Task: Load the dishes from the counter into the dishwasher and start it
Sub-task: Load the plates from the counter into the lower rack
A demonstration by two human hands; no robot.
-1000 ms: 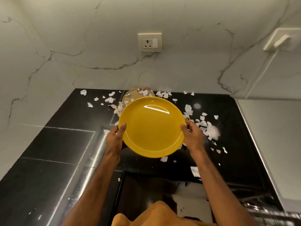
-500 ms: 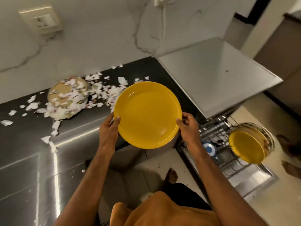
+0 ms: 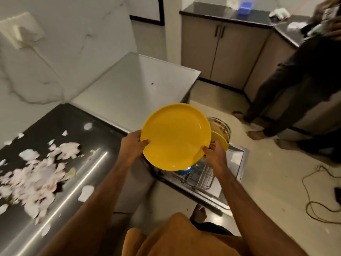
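I hold a round yellow plate (image 3: 175,137) in the air with both hands, its face toward me. My left hand (image 3: 132,146) grips its left rim, thumb on the face. My right hand (image 3: 215,154) grips the lower right rim. Below the plate lies the open dishwasher door (image 3: 234,163) with the pulled-out wire rack (image 3: 201,179). In the rack stand another yellow plate (image 3: 220,142) and a patterned glass dish (image 3: 220,127) behind it. A blue item (image 3: 186,171) shows in the rack under the held plate.
The black counter (image 3: 55,126) at left is strewn with white torn scraps (image 3: 35,174). The dishwasher's grey top (image 3: 132,85) is beyond it. A person in dark clothes (image 3: 295,85) stands at right. Cables (image 3: 321,196) lie on the floor. Cabinets (image 3: 221,50) are at the back.
The view has swung right from the counter to the dishwasher. Both hands have carried the yellow plate over the open rack. The scrap-covered dish on the counter has left the view.
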